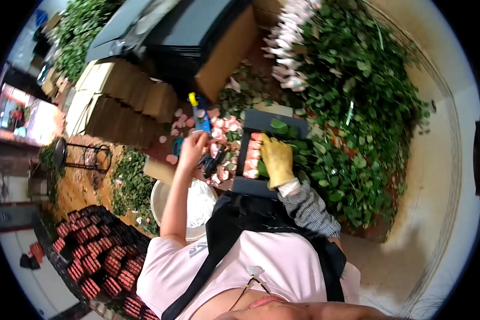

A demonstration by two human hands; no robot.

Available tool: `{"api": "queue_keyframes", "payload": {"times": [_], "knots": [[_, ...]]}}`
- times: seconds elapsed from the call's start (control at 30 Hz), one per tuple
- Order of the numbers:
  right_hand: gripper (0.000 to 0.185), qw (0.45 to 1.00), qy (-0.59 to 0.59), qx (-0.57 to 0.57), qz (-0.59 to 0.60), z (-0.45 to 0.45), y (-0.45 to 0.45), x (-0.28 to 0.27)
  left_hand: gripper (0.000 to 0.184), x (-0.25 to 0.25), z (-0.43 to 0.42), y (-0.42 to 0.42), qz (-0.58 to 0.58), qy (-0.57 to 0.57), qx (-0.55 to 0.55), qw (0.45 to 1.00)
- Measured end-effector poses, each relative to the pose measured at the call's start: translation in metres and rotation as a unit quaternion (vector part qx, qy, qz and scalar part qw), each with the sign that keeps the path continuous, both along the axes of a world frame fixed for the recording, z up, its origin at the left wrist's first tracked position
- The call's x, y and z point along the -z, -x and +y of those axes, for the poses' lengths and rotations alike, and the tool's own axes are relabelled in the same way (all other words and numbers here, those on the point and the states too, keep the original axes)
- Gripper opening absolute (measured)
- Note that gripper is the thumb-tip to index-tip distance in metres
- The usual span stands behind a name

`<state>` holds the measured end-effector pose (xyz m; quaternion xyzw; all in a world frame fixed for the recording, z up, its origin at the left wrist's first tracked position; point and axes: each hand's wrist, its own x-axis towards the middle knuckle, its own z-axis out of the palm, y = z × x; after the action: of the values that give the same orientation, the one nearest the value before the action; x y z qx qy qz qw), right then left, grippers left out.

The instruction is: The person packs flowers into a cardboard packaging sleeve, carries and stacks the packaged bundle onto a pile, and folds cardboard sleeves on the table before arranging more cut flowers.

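Observation:
My left hand (pixel 194 145) is bare, its fingers closed beside the lower end of a blue tool with a yellow tip (pixel 201 114). Whatever is between the fingers is too small to make out. My right hand (pixel 277 161), in a yellow glove, grips a bunch of pink roses (pixel 253 154) just behind their heads. The roses lie in rows on dark corrugated cardboard (pixel 276 120), their leafy stems running right. A black tool (pixel 213 161), its kind unclear, rests among loose pink petals (pixel 226 127) between my hands.
Leafy rose stems (pixel 352 128) spread over the right side, with wrapped pale blooms (pixel 285 53) above. Cardboard stacks (pixel 125 101) and dark sheets (pixel 197 37) stand at upper left. A white bucket (pixel 156 205) is below my left arm. Packed pink bunches (pixel 93 245) fill the lower left, near a stool (pixel 82 154).

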<state>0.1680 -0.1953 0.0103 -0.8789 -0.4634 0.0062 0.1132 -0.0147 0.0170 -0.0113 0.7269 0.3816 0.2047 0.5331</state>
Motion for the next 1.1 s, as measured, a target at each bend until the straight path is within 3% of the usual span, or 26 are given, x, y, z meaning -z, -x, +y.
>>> {"api": "queue_keyframes", "payload": {"times": [0.03,0.1,0.17,0.23,0.3,0.37,0.43,0.5,0.6,0.63,0.7,0.77,0.8,0.83,0.87,0.9,0.93,0.97,1.0,1.03,1.07,1.1], "knots": [[0.035,0.997,-0.072,-0.018,0.027,-0.007,0.002,-0.013,0.026,-0.002,0.03,0.011,0.03,-0.098,-0.019,0.995],[0.039,0.991,-0.105,0.002,0.084,-0.012,0.005,-0.024,0.023,-0.054,0.064,0.014,0.063,-0.215,-0.111,0.968],[0.037,0.973,-0.201,0.0,0.112,-0.019,0.009,-0.035,0.022,-0.038,0.127,0.022,0.051,-0.317,-0.171,0.931],[0.039,0.958,-0.251,-0.01,0.135,-0.024,0.013,-0.046,0.045,-0.005,0.19,0.025,0.15,-0.446,-0.18,0.864],[0.04,0.934,-0.296,-0.032,0.199,-0.03,0.017,-0.05,0.057,0.041,0.234,0.02,0.248,-0.382,-0.164,0.875],[0.04,0.935,-0.293,-0.026,0.199,-0.039,0.019,-0.052,0.058,0.058,0.246,0.016,0.391,-0.322,-0.076,0.859],[0.04,0.942,-0.289,-0.026,0.169,-0.05,0.018,-0.06,0.055,0.07,0.265,0.018,0.435,-0.309,-0.051,0.844],[0.041,0.946,-0.267,-0.018,0.183,-0.062,0.015,-0.061,0.053,0.082,0.273,0.029,0.342,-0.359,-0.085,0.864],[0.04,0.948,-0.253,0.021,0.193,-0.075,0.019,-0.062,0.059,0.048,0.26,0.026,0.363,-0.321,-0.086,0.87],[0.04,0.948,-0.25,0.027,0.194,-0.079,0.02,-0.058,0.061,0.051,0.26,0.031,0.294,-0.37,-0.101,0.875],[0.04,0.948,-0.25,0.037,0.195,-0.082,0.022,-0.056,0.067,0.038,0.253,0.035,0.24,-0.348,-0.135,0.896],[0.04,0.937,-0.276,0.045,0.211,-0.085,0.023,-0.059,0.081,-0.018,0.195,0.027,0.194,-0.366,-0.183,0.892],[0.04,0.936,-0.28,0.046,0.209,-0.087,0.021,-0.056,0.089,-0.007,0.193,0.032,0.116,-0.39,-0.179,0.896],[0.04,0.939,-0.271,0.038,0.208,-0.088,0.019,-0.052,0.094,-0.054,0.135,0.017,0.082,-0.22,-0.165,0.958],[0.04,0.942,-0.261,0.031,0.209,-0.09,0.02,-0.049,0.094,-0.074,0.094,0.012,-0.064,-0.015,-0.049,0.997],[0.04,0.942,-0.264,0.032,0.207,-0.087,0.023,-0.05,0.096,-0.137,0.022,-0.007,0.023,0.023,0.021,0.999],[0.041,0.871,-0.292,0.066,0.39,-0.08,0.03,-0.051,0.081,-0.1,0.004,-0.011,-0.077,0.073,0.088,0.99],[0.044,0.764,-0.309,0.096,0.558,-0.074,0.035,-0.052,0.055,-0.087,-0.025,-0.018,-0.049,0.084,0.152,0.984],[0.05,0.731,-0.27,0.09,0.621,-0.071,0.031,-0.047,0.037,-0.047,-0.049,-0.024,-0.024,0.114,0.137,0.984],[0.052,0.733,-0.259,0.097,0.621,-0.064,0.029,-0.034,0.039,-0.027,-0.064,-0.031,-0.02,0.131,0.197,0.971],[0.051,0.793,-0.224,0.138,0.549,-0.052,0.022,-0.004,0.038,0.006,-0.082,-0.043,0.058,-0.015,0.211,0.976],[0.05,0.846,-0.184,0.175,0.469,-0.036,0.012,-0.003,0.04,0.001,-0.086,-0.051,0.111,-0.109,0.218,0.964]]}}
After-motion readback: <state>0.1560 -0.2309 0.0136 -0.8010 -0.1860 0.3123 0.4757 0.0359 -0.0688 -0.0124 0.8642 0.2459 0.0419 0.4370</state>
